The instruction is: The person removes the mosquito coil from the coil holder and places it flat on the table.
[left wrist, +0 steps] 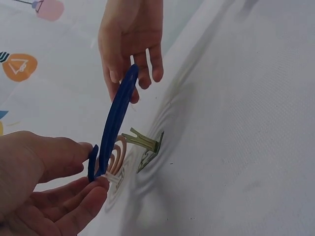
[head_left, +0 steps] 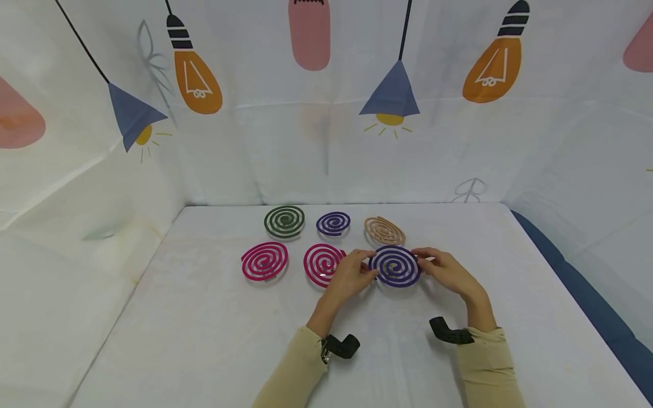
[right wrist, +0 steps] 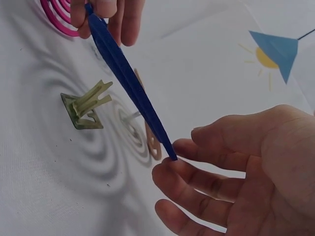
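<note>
A dark blue mosquito coil [head_left: 394,284] is held level between my two hands. With thumb and fingers, my left hand [head_left: 348,277] pinches its left rim; the left wrist view shows that grip on the coil's edge [left wrist: 115,123]. At the opposite rim is my right hand [head_left: 451,275]. Its relaxed, spread fingers touch the coil's edge, while the thumb stays apart in the right wrist view. A small olive-green metal stand [right wrist: 84,109] with a forked upright sits on the table below the raised coil, its prongs apart from it.
Behind the hands stand a green coil [head_left: 284,236], a smaller purple coil [head_left: 333,234] and a tan coil [head_left: 385,241]. To the left are two pink coils, one [head_left: 265,279] free-standing, the other [head_left: 312,277] beside my left hand. A printed cloth backs the white table [head_left: 204,340].
</note>
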A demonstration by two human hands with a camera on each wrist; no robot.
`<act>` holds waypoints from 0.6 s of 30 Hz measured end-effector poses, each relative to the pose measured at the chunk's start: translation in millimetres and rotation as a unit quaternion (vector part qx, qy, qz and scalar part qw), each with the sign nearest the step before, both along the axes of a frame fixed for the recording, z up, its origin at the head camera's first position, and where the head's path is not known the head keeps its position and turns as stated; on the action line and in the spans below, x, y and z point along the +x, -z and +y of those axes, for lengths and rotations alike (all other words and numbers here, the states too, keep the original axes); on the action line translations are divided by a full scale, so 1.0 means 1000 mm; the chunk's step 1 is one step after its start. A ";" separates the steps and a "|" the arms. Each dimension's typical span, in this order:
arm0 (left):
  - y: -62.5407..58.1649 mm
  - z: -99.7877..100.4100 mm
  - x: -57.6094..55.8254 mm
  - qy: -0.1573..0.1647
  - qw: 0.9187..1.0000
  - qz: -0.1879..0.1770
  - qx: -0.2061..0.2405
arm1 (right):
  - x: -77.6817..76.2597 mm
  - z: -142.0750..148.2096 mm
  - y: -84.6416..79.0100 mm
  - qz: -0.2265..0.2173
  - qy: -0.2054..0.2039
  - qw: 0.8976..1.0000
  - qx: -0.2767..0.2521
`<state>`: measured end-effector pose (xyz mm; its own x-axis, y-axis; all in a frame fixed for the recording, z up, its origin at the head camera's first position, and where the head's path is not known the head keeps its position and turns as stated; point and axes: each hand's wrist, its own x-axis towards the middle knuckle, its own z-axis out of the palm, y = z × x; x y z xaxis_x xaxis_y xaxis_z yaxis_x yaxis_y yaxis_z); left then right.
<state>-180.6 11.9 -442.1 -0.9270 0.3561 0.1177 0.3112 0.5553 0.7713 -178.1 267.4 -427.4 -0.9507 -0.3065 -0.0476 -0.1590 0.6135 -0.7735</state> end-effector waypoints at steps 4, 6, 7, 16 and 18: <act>0.001 0.001 0.001 0.004 1.000 0.010 0.006 | -0.001 0.002 0.001 -0.001 0.005 1.000 0.005; 0.001 0.001 0.001 0.005 1.000 0.013 0.007 | -0.001 0.002 0.002 -0.003 0.006 1.000 0.006; 0.001 0.001 0.001 0.005 1.000 0.013 0.007 | -0.001 0.002 0.002 -0.004 0.007 1.000 0.006; 0.001 0.004 0.003 0.011 1.000 0.016 0.003 | -0.001 0.005 0.002 -0.006 0.013 1.000 0.010; 0.002 0.005 0.003 0.011 1.000 0.020 0.003 | -0.001 0.006 0.002 -0.006 0.014 1.000 0.011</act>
<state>-177.6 16.5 -443.8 -0.9135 0.3757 0.1563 0.3539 0.5439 0.7609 -178.9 273.6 -429.1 -0.9584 -0.2780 -0.0645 -0.1327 0.6341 -0.7618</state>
